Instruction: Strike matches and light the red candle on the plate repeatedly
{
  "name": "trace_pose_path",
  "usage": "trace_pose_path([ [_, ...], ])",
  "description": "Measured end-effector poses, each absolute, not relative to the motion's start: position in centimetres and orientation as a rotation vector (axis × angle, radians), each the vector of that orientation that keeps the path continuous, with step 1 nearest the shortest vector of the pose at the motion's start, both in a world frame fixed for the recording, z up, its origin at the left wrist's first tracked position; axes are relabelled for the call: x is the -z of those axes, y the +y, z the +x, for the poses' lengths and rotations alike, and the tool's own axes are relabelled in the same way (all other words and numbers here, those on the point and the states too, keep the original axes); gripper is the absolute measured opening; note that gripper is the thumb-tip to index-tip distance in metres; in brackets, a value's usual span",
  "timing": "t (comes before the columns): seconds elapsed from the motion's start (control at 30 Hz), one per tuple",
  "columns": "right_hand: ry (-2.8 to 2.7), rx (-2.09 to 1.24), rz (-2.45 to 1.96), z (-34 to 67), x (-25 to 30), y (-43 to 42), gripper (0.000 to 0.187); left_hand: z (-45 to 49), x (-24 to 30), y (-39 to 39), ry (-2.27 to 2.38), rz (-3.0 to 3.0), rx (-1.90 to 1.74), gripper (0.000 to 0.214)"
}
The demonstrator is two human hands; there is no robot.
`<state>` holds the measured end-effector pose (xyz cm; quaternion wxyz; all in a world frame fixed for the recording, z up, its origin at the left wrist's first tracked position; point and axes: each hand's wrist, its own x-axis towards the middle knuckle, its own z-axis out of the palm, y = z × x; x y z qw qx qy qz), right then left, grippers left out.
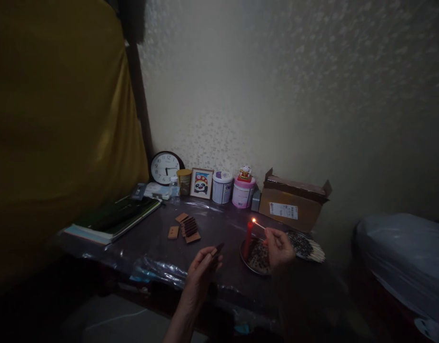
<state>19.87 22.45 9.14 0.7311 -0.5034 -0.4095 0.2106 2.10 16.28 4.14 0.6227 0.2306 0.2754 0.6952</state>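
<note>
R hand (279, 247) has a thin match (259, 225) pinched btwn thumb & fingertips, tip lit, flame right by the top of a red candle (248, 240). Can't tell if the wick itself has caught, too small to see. Candle's standing at the left side of a round dish (253, 271) w/ dark bits in it. L hand (203, 267) is nearer the tbl edge, thumb pressing a small brown piece (218, 248) w/ a dark edge against the fingers; too dim for details tbh. Further back on the dark tbl (212, 221): a stack of similar pieces (189, 226), dark strips showing, plus a loose piece (173, 232) just beside. Rt of the R hand there's a pile of pale sticks (314, 250). Along the wall, left to rt: clock (165, 166), framed panda pic (201, 183), white tub (222, 188), pink tub (243, 194) w/ a figurine (245, 173) on top, then a cardboard box (307, 214).
</note>
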Motion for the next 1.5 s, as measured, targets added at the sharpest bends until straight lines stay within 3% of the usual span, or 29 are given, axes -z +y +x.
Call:
trace_pose_path([
  [1.5,-0.897,-0.421,-1.124,20.38,-9.51,22.82,0.025,1.82,-4.44,15.76,0.617,0.534,-1.551,0.022],
])
